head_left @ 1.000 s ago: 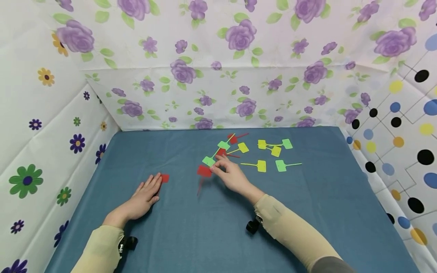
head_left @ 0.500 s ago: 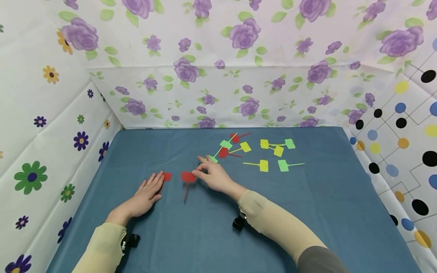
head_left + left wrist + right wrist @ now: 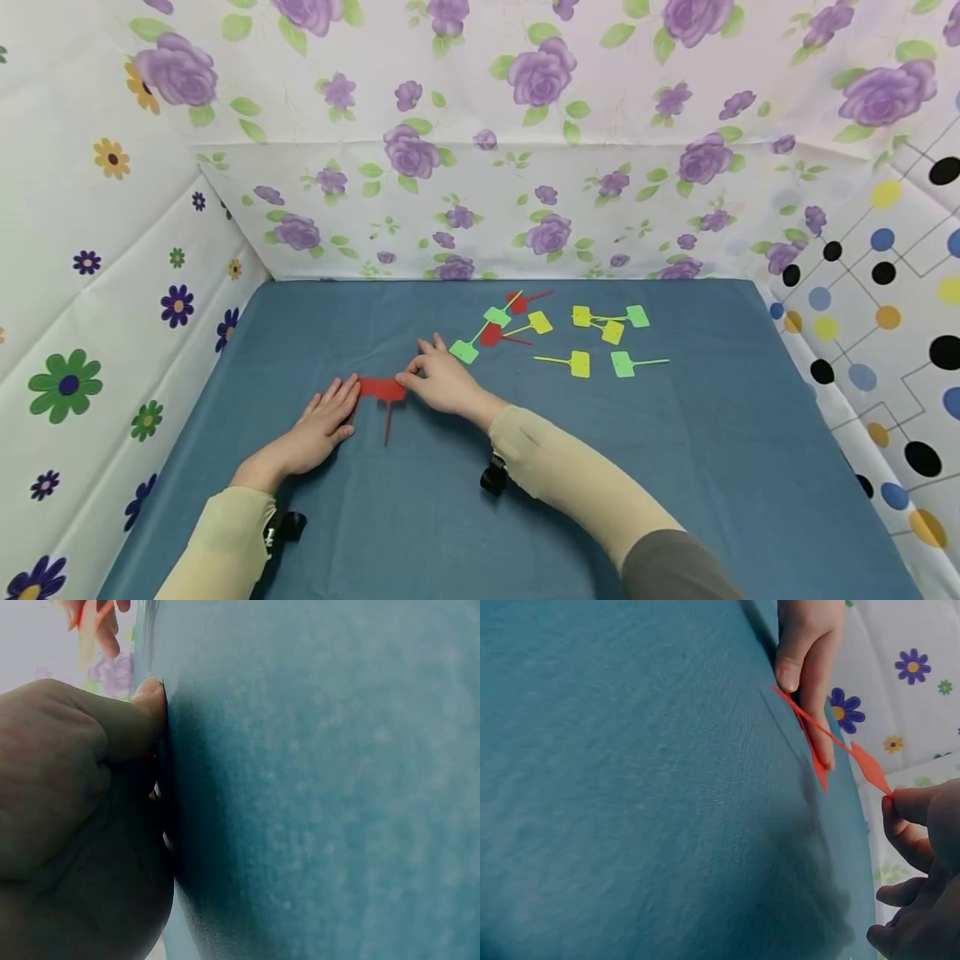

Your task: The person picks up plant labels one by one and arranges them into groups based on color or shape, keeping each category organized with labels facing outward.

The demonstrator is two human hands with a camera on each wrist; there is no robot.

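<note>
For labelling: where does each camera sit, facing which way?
Head: worn on the head, facing forward and down; left hand, right hand and forearms show.
Left wrist: on that wrist, facing along the blue cloth; left hand close, right beyond.
Right wrist: on that wrist, facing the left hand; both hands show.
Head and right wrist share the held red tag.
</note>
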